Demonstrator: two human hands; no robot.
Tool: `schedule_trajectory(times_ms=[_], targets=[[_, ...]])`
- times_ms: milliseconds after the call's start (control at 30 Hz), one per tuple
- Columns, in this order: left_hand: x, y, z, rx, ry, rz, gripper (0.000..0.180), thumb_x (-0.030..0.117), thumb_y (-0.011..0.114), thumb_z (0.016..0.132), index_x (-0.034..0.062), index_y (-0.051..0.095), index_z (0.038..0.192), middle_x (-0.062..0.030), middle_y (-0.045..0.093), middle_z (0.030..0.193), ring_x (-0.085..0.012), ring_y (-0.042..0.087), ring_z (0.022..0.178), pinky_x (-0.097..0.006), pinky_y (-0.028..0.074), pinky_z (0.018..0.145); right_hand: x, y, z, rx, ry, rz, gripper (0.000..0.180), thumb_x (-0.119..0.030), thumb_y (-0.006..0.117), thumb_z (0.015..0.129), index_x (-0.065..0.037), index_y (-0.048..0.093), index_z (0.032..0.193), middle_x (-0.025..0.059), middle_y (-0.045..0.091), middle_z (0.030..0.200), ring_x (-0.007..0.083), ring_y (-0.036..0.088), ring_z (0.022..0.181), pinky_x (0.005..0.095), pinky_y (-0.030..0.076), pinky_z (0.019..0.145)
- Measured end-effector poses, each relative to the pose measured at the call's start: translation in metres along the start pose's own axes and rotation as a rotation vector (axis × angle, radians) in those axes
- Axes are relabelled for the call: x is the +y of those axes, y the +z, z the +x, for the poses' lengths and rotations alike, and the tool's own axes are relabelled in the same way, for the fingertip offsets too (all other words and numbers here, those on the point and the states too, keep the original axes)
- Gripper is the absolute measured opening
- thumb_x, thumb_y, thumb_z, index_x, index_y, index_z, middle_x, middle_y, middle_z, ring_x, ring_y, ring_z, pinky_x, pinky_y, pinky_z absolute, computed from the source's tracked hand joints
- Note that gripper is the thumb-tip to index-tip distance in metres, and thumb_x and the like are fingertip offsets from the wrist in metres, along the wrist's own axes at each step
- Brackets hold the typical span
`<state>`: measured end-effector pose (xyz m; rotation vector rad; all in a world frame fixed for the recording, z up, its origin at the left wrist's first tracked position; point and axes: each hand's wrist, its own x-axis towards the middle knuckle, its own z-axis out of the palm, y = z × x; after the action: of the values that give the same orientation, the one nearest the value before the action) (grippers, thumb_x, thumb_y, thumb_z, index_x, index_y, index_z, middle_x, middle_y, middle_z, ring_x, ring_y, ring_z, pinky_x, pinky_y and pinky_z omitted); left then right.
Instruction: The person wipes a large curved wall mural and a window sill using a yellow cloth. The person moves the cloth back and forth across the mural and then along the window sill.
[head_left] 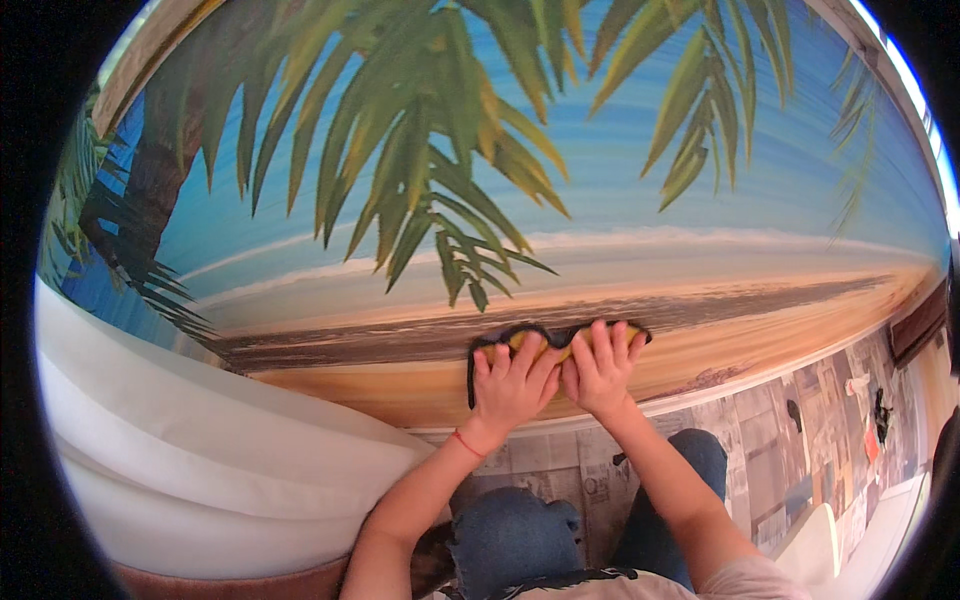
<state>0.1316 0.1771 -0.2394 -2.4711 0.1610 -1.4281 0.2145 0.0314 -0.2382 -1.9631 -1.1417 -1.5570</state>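
Note:
A flat yellow piece with a thick black edge [560, 338] lies against the low part of a painted wall [620, 200]. Its outline is wavy, and much of it is hidden under my hands; I cannot make out its kind. My left hand [510, 392], with a thin red band at the wrist, rests on its left part with the fingers stretched upward. Close beside it, my right hand [598, 380] lies on the right part, fingers also extended and somewhat apart. Both hands press flat on the piece, thumbs near each other.
White curtain fabric [220, 440] drapes at the left, over the wall's lower corner. My knees [515, 530] are bent below my hands. On the patterned floor [760, 450] at the right are a black object [882, 415] and an orange one [871, 446]. A brown wooden piece [918, 325] stands at far right.

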Motion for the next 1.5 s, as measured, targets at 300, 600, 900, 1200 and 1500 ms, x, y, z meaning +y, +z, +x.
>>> schedule_trajectory(times_ms=[300,600,900,1200,1500], targets=[[0.019,0.0,0.054,0.136,-0.047,0.029,0.037,0.04,0.048,0.091,0.0237,0.06,0.122,-0.0118,0.044,0.14,-0.0475,0.015,0.141,-0.065,0.008,0.108,0.035,-0.012,0.032,0.112,0.085,-0.037,0.036,-0.025,0.053,0.086,-0.014,0.064,0.118,0.0155,0.047,0.141,0.0377,0.029,0.14,0.0589,0.005,0.114],[0.033,0.01,0.033,0.051,0.063,0.009,0.032,0.038,0.05,0.09,0.0189,0.063,0.112,-0.0145,0.049,0.133,-0.0494,0.006,0.142,-0.067,0.004,0.109,0.039,-0.017,0.003,0.037,0.095,-0.002,0.038,-0.022,0.055,0.083,-0.013,0.065,0.119,0.0133,0.048,0.141,0.0377,0.03,0.14,0.0573,0.006,0.115],[0.067,0.016,0.096,0.185,0.08,0.072,0.048,0.046,0.043,0.093,0.0241,0.054,0.135,-0.0104,0.032,0.153,-0.0453,0.001,0.145,-0.064,-0.002,0.111,0.098,-0.038,0.024,0.21,0.153,-0.064,0.047,-0.023,0.047,0.087,-0.005,0.053,0.131,0.0216,0.039,0.146,0.0447,0.025,0.14,0.0614,0.01,0.113],[0.06,0.043,0.005,0.009,0.341,0.118,0.052,0.044,0.046,0.092,0.0266,0.046,0.141,0.0008,0.024,0.158,-0.0307,-0.005,0.148,-0.053,-0.005,0.116,0.052,-0.01,-0.096,-0.009,0.225,0.049,0.046,-0.021,0.054,0.086,0.0,0.053,0.126,0.022,0.033,0.149,0.0444,0.018,0.143,0.0626,0.005,0.113],[0.019,0.01,0.046,0.187,-0.061,0.013,0.044,0.045,0.042,0.096,0.0273,0.053,0.135,0.0013,0.032,0.154,-0.0357,0.002,0.147,-0.057,-0.002,0.115,0.037,-0.022,0.03,0.092,0.083,0.017,0.044,-0.018,0.057,0.081,-0.002,0.056,0.123,0.0275,0.041,0.141,0.0476,0.022,0.14,0.0604,0.004,0.113]])
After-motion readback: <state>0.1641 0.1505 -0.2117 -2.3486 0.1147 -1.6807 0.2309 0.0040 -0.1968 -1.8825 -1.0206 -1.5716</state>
